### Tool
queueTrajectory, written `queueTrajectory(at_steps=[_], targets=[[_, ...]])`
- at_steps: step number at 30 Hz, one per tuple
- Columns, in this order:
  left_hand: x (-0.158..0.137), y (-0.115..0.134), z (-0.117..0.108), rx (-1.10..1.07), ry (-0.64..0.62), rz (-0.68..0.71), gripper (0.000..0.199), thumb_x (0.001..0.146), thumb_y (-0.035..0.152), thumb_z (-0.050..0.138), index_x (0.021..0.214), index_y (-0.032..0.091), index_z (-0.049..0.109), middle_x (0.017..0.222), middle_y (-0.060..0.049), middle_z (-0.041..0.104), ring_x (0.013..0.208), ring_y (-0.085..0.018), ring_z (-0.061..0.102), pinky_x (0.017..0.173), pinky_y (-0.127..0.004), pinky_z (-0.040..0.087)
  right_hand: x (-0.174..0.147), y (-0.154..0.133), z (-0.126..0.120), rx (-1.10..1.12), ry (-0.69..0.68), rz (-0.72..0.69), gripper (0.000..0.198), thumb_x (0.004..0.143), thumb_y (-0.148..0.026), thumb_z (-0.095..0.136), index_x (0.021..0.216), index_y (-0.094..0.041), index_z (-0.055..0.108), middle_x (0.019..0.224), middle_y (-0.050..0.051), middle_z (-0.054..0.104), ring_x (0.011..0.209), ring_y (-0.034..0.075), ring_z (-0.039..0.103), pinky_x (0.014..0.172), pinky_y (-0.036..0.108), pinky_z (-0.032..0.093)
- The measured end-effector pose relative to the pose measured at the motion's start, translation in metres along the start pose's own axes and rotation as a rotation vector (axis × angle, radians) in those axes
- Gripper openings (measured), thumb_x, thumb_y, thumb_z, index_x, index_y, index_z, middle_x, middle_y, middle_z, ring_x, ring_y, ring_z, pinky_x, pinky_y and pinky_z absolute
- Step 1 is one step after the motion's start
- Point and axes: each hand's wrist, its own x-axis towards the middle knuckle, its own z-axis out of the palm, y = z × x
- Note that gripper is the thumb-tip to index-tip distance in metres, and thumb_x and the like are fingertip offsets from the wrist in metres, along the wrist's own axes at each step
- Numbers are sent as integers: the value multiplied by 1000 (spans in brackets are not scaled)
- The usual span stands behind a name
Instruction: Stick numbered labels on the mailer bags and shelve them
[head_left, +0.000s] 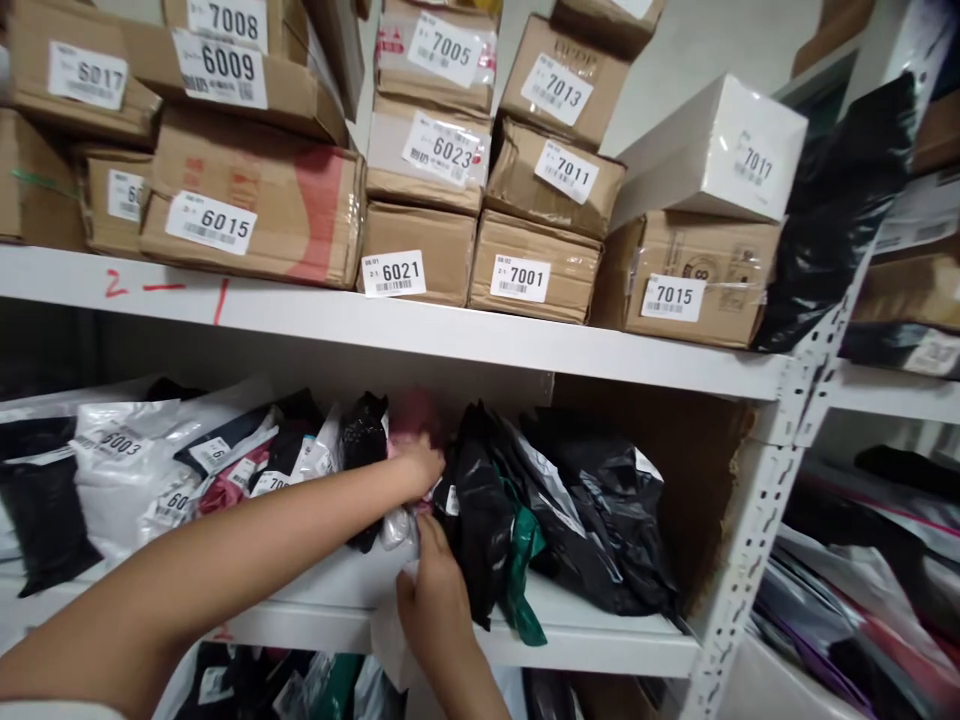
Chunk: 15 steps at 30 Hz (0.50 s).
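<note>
Middle shelf [600,640]: white bags [127,465] far left. Left hand [420,465] pushed in among upright parcels, fingers hidden, grip can't tell. Right hand [435,590] touching black bag [480,510], fingers loose, not clamped.

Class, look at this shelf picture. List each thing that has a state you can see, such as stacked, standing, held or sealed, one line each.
Left hand: reaching in among the bags, touching them.
Right hand: fingers on a black bag, grip unclear.
Black bag: standing upright in the row.
Green bag: hanging over the shelf edge.
Cardboard boxes: taped shut, stacked, labelled.
White box: closed, tilted on a brown box.
</note>
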Motion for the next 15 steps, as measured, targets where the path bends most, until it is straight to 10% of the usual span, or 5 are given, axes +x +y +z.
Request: queueTrajectory(at_steps=[6, 15], targets=[[-3, 15, 2, 172, 72, -32, 21, 84, 5, 52, 101, 10, 63, 114, -12, 64, 113, -25, 56, 82, -43, 56, 11, -21, 16, -269, -46, 93, 65, 79, -26, 57, 134, 0, 36, 104, 25, 67, 86, 37, 67, 74, 49, 54], [-37, 12, -27, 353, 35, 304, 15, 83, 7, 53, 86, 12, 67, 92, -5, 72, 86, -17, 65, 69, -33, 54, 33, -25, 43, -152, 66, 116, 29, 75, -31, 63, 97, -12, 66, 84, 19, 73, 79, 32, 70, 62, 35, 53]])
